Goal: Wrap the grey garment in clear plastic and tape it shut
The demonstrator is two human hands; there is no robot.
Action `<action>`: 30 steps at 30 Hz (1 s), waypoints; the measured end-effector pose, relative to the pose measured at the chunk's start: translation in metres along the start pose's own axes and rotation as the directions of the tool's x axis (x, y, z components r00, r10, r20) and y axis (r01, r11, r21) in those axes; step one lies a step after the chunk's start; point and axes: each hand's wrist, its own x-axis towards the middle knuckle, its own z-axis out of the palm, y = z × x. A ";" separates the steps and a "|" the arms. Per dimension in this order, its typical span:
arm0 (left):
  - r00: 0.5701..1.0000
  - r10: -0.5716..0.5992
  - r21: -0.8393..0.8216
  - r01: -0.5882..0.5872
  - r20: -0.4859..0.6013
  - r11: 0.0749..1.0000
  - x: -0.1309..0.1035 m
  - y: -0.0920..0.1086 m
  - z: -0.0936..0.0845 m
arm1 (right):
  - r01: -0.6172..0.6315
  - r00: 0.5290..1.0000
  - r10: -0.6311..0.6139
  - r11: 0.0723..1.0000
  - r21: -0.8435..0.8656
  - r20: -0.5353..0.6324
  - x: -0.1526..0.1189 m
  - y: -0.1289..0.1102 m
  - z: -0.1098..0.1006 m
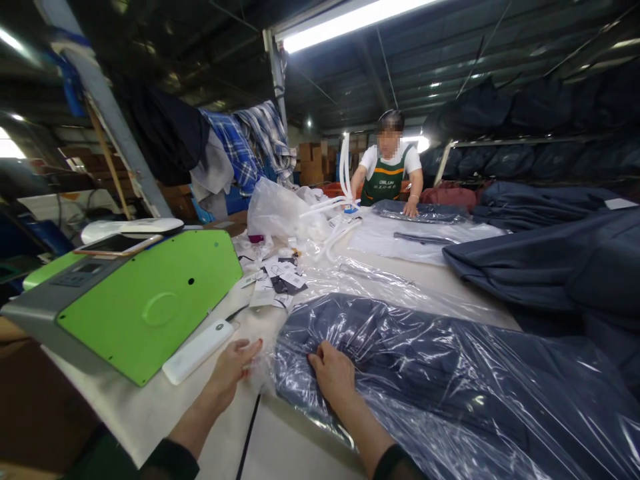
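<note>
A dark blue-grey garment in a clear plastic bag (425, 367) lies lengthwise across the table in front of me. My right hand (334, 373) rests on the bag near its left end, with the fingers curled and closed on the film. Just off that left end is my left hand (231, 367), its fingers partly stretched and apart beside the loose, see-through edge of the plastic. Whether the left fingertips touch that edge is hard to make out. Beyond the bag, more clear film (370, 273) lies on the table.
A green and grey machine (165, 300) with a phone (120, 245) on top stands at left. Beside it are a white oblong device (197, 350) and paper tags (280, 280). Across the table, a person (390, 167) handles another bagged garment (425, 211). Dark garments (560, 253) are piled at right.
</note>
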 end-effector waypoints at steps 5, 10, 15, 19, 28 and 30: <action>0.992 0.095 -0.074 -0.101 -0.077 0.992 -0.018 -0.011 0.010 | 0.001 1.000 -0.001 1.000 0.019 -0.010 0.000 0.001 0.001; 0.975 0.209 0.011 -0.208 -0.074 0.978 -0.003 -0.011 0.019 | 0.003 1.000 -0.003 1.000 0.015 -0.014 -0.003 0.002 0.000; 0.959 0.241 0.381 -0.169 -0.150 0.909 0.008 -0.008 0.019 | -0.001 1.000 0.001 1.000 0.007 -0.013 -0.003 0.001 0.002; 0.835 0.536 0.588 -0.372 -0.126 0.718 -0.017 0.005 0.026 | -0.007 1.000 0.007 1.000 0.022 -0.001 -0.002 0.000 0.002; 0.319 0.733 0.555 -0.826 0.601 -0.095 -0.011 -0.053 0.055 | -0.010 0.999 0.012 1.000 -0.023 0.049 0.003 -0.009 -0.010; 0.325 0.738 0.579 -0.808 0.591 -0.107 -0.004 -0.056 0.055 | 0.014 1.000 -0.013 0.999 -0.030 0.017 -0.004 -0.011 -0.022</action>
